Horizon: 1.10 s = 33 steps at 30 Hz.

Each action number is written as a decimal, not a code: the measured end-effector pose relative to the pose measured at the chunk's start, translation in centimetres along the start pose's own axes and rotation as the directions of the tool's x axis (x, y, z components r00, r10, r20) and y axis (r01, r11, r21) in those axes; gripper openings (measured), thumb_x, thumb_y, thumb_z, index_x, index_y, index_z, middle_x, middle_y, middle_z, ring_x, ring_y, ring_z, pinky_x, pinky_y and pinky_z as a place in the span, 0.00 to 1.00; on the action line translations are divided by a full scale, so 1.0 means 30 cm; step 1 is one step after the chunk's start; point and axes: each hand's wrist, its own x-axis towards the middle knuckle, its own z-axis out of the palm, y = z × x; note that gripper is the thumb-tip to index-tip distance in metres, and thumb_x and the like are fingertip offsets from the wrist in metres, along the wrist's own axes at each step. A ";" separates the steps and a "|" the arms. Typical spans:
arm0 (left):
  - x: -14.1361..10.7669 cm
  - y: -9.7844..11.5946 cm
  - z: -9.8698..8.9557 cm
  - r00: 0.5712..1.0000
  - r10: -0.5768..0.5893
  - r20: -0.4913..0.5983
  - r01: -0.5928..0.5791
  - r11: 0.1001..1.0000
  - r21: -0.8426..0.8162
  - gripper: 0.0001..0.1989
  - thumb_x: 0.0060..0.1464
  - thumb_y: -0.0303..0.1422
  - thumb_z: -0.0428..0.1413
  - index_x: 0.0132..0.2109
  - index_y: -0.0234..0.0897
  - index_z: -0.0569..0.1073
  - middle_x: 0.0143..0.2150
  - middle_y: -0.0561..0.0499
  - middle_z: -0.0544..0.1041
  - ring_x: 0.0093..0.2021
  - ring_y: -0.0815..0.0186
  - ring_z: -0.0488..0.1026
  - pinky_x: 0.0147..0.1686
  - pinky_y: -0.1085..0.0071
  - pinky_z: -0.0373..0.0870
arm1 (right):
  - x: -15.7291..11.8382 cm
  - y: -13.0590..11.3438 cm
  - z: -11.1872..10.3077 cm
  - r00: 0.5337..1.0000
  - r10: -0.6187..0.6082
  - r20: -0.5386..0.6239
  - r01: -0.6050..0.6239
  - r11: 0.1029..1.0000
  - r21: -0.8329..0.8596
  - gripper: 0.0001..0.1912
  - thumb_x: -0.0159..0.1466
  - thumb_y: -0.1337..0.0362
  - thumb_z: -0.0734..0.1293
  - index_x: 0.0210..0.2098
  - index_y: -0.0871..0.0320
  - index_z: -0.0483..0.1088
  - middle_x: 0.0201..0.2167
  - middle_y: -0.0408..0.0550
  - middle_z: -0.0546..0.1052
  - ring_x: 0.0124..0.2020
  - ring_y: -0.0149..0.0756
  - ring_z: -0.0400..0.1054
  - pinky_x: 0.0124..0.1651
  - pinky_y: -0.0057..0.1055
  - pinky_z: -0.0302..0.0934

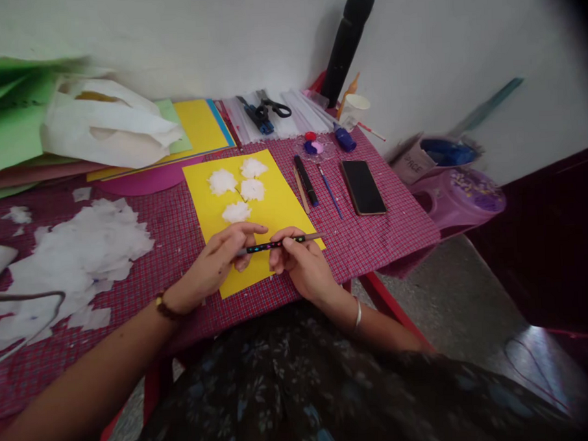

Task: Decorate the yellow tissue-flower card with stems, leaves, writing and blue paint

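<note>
I hold a slim black pen with coloured dots level over the lower part of a yellow sheet. My right hand is closed around its middle, thumb on top. At the pen's left end, my left hand has its thumb and bent fingers closed on the tip, its forefinger stretched out above. Several fluffy white paper flowers sit on the upper part of the sheet, with short dark lines between some of them.
Left lies a heap of white paper pieces. Right of the sheet are a black marker, a thin blue brush and a phone. Behind are scissors, a paint palette and a white cup.
</note>
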 end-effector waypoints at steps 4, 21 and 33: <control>0.012 -0.002 -0.003 0.991 -0.090 -0.097 0.073 0.984 -0.164 0.23 0.66 0.49 0.42 0.43 0.40 0.74 0.33 0.47 0.73 0.28 0.65 0.70 0.26 0.67 0.68 | 0.017 0.019 0.052 1.000 -0.014 0.002 0.014 0.999 -0.044 0.13 0.64 0.51 0.68 0.38 0.55 0.70 0.22 0.38 0.74 0.20 0.26 0.66 0.25 0.25 0.62; -0.027 -0.006 -0.037 0.960 0.028 -0.277 0.032 0.977 0.211 0.16 0.67 0.39 0.47 0.39 0.46 0.78 0.38 0.49 0.82 0.40 0.59 0.78 0.47 0.58 0.75 | 0.079 0.045 0.089 0.977 -0.020 0.212 0.045 0.993 -0.114 0.19 0.64 0.44 0.66 0.38 0.53 0.67 0.23 0.37 0.74 0.19 0.24 0.68 0.24 0.25 0.64; 0.031 0.007 -0.071 0.979 -0.097 -0.177 0.103 0.994 0.022 0.13 0.49 0.43 0.60 0.36 0.38 0.73 0.24 0.55 0.69 0.22 0.70 0.64 0.24 0.72 0.62 | 0.080 0.020 0.064 0.995 -0.080 0.067 0.080 0.997 0.007 0.14 0.62 0.50 0.70 0.37 0.53 0.70 0.18 0.35 0.72 0.17 0.26 0.63 0.23 0.24 0.60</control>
